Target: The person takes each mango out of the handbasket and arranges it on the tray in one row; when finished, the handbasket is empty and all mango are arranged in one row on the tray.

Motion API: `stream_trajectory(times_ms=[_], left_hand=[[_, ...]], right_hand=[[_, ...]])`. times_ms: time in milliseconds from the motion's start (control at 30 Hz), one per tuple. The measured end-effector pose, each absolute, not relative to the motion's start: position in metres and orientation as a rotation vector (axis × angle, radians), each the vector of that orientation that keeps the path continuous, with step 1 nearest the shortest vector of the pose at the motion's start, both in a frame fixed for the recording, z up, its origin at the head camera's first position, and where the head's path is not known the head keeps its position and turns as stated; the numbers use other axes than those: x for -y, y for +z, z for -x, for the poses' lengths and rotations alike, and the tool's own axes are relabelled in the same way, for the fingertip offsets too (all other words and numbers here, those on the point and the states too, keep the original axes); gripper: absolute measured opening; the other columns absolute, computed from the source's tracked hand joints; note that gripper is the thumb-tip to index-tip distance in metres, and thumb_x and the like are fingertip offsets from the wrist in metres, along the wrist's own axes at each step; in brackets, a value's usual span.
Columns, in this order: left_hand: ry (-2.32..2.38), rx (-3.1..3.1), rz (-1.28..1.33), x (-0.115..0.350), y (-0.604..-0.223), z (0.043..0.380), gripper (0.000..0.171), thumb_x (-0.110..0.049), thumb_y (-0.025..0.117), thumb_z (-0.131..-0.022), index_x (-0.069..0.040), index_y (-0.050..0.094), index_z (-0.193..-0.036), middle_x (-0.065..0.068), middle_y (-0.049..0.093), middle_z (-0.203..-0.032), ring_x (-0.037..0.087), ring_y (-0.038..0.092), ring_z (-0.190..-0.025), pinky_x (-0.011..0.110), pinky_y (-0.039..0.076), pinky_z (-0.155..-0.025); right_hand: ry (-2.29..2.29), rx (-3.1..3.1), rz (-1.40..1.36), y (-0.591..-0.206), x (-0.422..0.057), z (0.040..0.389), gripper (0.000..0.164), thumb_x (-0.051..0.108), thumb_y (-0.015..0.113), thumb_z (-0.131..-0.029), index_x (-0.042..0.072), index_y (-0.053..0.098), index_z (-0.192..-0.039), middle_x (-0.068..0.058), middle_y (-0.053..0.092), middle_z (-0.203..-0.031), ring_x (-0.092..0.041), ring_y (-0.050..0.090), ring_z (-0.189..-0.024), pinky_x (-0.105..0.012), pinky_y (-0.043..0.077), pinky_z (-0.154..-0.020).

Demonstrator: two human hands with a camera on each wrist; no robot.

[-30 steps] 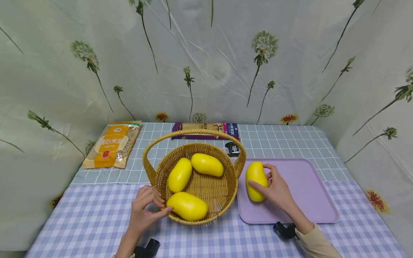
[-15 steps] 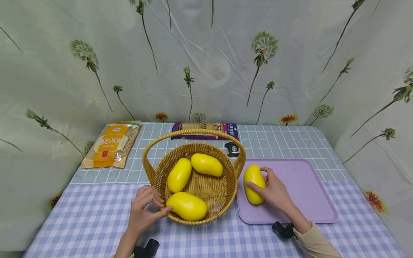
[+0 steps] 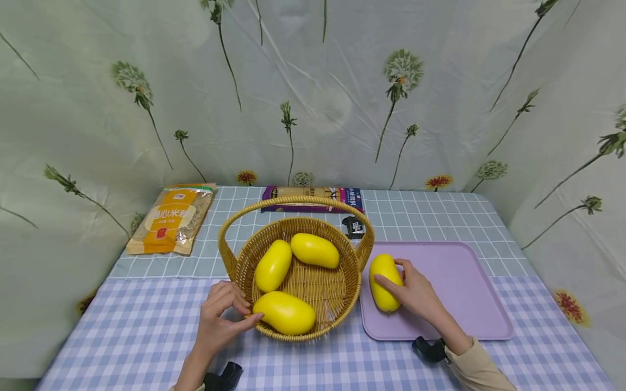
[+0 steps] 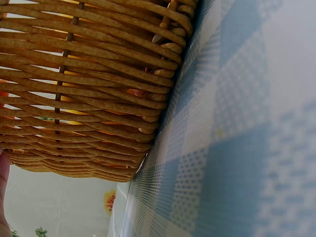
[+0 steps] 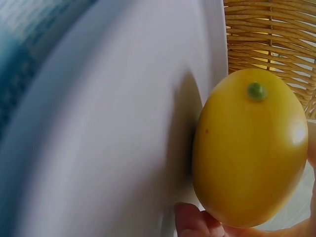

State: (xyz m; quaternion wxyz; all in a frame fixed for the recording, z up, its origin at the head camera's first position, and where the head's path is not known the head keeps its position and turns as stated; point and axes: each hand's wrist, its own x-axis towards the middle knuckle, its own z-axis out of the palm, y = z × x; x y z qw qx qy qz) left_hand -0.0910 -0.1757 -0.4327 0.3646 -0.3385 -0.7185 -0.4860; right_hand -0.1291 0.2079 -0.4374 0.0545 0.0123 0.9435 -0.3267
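Note:
My right hand (image 3: 415, 288) grips a smooth yellow mango (image 3: 385, 283), thumb on the near side and fingers round the far side. The mango is low over the left part of the lilac tray (image 3: 469, 304); in the right wrist view its green stem nub shows, and its shadow falls on the tray right beside it. With thumb and fingers, my left hand (image 3: 222, 307) pinches the left front rim of a wicker basket (image 3: 354, 296) with a tall arched handle. Inside the basket lie three more yellow mangoes (image 3: 285, 313). The left wrist view is mostly basket weave.
A bag of grain (image 3: 171, 220) lies at the back left. Behind the basket are a long purple packet (image 3: 313, 199) and a small black packet (image 3: 353, 227). The checked cloth (image 3: 146, 336) covers the near part of the table, with a floral curtain behind.
My right hand has brought the mango slightly down and nearer over the tray, and a little to the left. The left hand and the basket have stayed put.

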Motion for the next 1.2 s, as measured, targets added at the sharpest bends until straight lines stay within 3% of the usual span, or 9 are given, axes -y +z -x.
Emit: stream_trajectory(times_ms=[367, 600, 767, 1000, 1200], left_hand=[[-1.248, 1.866, 0.856, 0.176, -0.433, 0.09, 0.035, -0.031, 0.079, -0.077, -0.01, 0.056, -0.062, 0.002, 0.057, -0.065, 0.018, 0.05, -0.067, 0.027, 0.033, -0.08], [-1.256, 1.866, 0.865, 0.176, -0.433, 0.09, 0.034, -0.03, 0.08, -0.077, -0.01, 0.056, -0.062, 0.002, 0.057, -0.065, 0.017, 0.05, -0.067, 0.027, 0.032, -0.081], [-1.256, 1.869, 0.862, 0.176, -0.432, 0.09, 0.034, -0.03, 0.079, -0.078, -0.01, 0.056, -0.062, 0.002, 0.057, -0.065, 0.018, 0.05, -0.067, 0.027, 0.033, -0.081], [-1.252, 1.862, 0.863, 0.175, -0.433, 0.09, 0.034, -0.03, 0.079, -0.077, -0.01, 0.056, -0.062, 0.001, 0.057, -0.066, 0.018, 0.051, -0.067, 0.027, 0.032, -0.081], [-1.258, 1.859, 0.866, 0.176, -0.434, 0.09, 0.033, -0.029, 0.08, -0.077, -0.01, 0.057, -0.062, 0.001, 0.058, -0.066, 0.018, 0.051, -0.067, 0.027, 0.032, -0.081]], right_hand=[[-0.975, -2.864, -0.036, -0.438, -0.208, 0.128, 0.082, 0.061, 0.053, -0.087, 0.0, 0.037, -0.138, -0.018, 0.058, -0.105, -0.027, 0.056, -0.088, -0.044, 0.045, -0.075], [-0.916, -2.883, -0.052, -0.434, -0.21, 0.125, 0.081, 0.062, 0.048, -0.089, -0.001, 0.037, -0.139, -0.005, 0.051, -0.08, -0.019, 0.048, -0.067, -0.033, 0.038, -0.059], [-0.892, -2.966, -0.034, -0.43, -0.212, 0.121, 0.078, 0.062, 0.05, -0.089, 0.0, 0.042, -0.136, -0.003, 0.049, -0.08, -0.016, 0.044, -0.06, -0.031, 0.034, -0.054], [-0.913, -3.094, 0.003, -0.423, -0.213, 0.115, 0.065, 0.055, 0.053, -0.091, 0.004, 0.05, -0.132, -0.005, 0.049, -0.088, -0.016, 0.04, -0.058, -0.029, 0.032, -0.049], [-1.017, -3.254, 0.146, -0.421, -0.21, 0.111, 0.042, 0.041, 0.062, -0.091, 0.01, 0.061, -0.12, 0.001, 0.049, -0.082, -0.012, 0.043, -0.062, -0.026, 0.034, -0.048]])
